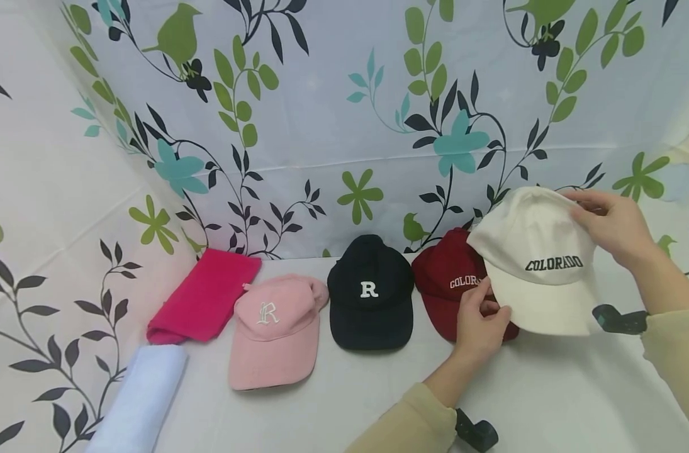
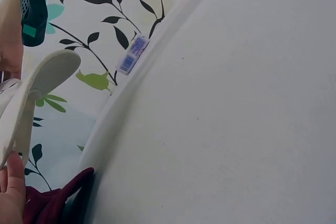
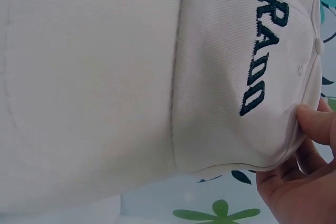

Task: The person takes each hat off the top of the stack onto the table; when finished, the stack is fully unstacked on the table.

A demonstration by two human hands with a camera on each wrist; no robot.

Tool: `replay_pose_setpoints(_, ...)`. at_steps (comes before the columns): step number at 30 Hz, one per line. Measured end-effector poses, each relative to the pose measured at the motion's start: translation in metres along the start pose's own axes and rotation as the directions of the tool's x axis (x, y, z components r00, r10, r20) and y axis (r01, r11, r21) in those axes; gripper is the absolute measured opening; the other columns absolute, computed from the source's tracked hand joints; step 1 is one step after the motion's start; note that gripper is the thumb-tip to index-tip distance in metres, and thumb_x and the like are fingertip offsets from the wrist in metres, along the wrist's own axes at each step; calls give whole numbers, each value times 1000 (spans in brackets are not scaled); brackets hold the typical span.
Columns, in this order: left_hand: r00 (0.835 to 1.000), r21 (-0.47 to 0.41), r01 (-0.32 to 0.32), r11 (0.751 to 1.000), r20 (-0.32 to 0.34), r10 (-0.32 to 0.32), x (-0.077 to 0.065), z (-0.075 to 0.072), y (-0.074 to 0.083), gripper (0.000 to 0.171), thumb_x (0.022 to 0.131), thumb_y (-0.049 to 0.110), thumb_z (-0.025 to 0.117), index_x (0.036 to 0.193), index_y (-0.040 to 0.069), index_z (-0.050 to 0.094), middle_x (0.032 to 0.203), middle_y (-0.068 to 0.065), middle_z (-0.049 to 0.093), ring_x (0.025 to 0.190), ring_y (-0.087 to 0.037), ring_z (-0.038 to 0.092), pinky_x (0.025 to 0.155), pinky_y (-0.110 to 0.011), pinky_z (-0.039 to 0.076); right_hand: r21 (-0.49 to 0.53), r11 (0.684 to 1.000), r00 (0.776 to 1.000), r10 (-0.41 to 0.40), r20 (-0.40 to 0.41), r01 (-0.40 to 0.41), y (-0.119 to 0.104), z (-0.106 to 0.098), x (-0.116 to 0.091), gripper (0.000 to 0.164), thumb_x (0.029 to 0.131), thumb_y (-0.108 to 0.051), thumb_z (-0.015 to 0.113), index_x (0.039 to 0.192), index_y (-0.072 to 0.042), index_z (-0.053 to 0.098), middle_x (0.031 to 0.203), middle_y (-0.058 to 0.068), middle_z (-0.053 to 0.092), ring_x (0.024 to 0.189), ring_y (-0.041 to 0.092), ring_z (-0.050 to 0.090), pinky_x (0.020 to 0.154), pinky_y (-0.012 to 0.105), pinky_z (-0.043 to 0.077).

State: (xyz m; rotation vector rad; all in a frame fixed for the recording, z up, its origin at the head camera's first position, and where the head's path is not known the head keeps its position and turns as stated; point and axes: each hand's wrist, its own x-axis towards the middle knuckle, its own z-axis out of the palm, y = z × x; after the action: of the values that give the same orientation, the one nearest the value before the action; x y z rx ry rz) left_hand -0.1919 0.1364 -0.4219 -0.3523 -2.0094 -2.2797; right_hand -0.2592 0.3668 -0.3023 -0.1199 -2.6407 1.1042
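Note:
A white baseball cap (image 1: 548, 251) lettered COLORADO is held up above the table at the right, its brim pointing down. My right hand (image 1: 616, 220) grips the right side of its crown, thumb in front, as the right wrist view also shows. At the left edge of the brim, my left hand (image 1: 480, 321) pinches the cap between thumb and fingers. Behind that hand lies a dark red cap (image 1: 437, 270), partly covered by the white one. In the left wrist view the white brim (image 2: 58, 72) appears edge-on, with the dark red cap (image 2: 58, 200) below.
A black cap (image 1: 372, 321) and a pink cap (image 1: 276, 352) lie in a row to the left. Farther left are a folded magenta cloth (image 1: 208, 296) and a folded light blue cloth (image 1: 143, 396). A leaf-patterned curtain (image 1: 310, 126) hangs behind. A small purple-and-white packet (image 2: 133, 55) sits by the table's edge.

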Motion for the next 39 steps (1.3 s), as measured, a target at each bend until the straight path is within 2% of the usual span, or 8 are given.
replay_pose_setpoints(6,998,11,65,998,26,-65,3,10,-2,58,87,-7,70,142,1,55,105,14,49,82,3,55,74,-15,52,-3,1000,1000,23,1,-23,12,-6,1,49,107,-25,44,148,1,45,138,37,43,115,47,47,59,8,41)
replay_pose_setpoints(8,996,18,82,996,36,-83,5,12,-2,58,87,-6,71,143,3,55,105,14,48,82,4,55,73,-15,52,-7,999,999,34,5,-34,15,-8,1,50,108,-26,42,149,1,43,139,37,42,116,48,47,71,21,53)
replay_pose_setpoints(10,994,29,98,995,46,-99,6,14,-1,59,87,-5,71,143,4,55,105,15,48,82,4,54,72,-15,51,-4,999,999,48,11,-48,18,-10,1,52,108,-27,41,151,1,40,140,38,41,118,50,47,85,42,56)
replay_pose_setpoints(13,991,56,120,991,58,-123,9,18,0,60,86,-3,72,143,5,56,104,14,47,80,3,52,70,-15,50,8,997,997,73,18,-73,20,-12,1,53,108,-28,39,153,1,37,142,39,38,121,55,44,97,69,41)
replay_pose_setpoints(18,980,80,177,981,74,-183,11,23,3,62,85,1,74,144,9,56,106,14,45,76,2,50,66,-16,49,0,995,995,100,15,-100,22,-15,3,53,107,-27,37,153,0,36,143,41,36,123,58,41,98,70,39)
replay_pose_setpoints(23,973,117,197,973,96,-209,11,29,0,61,86,5,75,143,15,57,107,15,45,72,2,49,63,-16,46,-44,994,995,99,7,-98,25,-16,3,51,106,-23,36,152,1,38,141,41,36,121,59,42,97,71,39)
replay_pose_setpoints(31,969,118,198,973,129,-213,10,41,-6,55,85,5,75,137,16,62,111,13,46,74,2,50,62,-17,47,-95,982,987,159,-33,-161,32,-15,1,52,103,-12,35,153,1,35,142,43,33,122,61,40,96,72,39)
replay_pose_setpoints(39,944,137,298,945,106,-314,12,47,-6,66,86,8,76,148,11,52,116,12,45,76,1,47,65,-19,47,-108,977,982,187,19,-184,38,-16,1,55,103,-14,32,156,2,26,145,45,27,124,66,34,97,75,34)
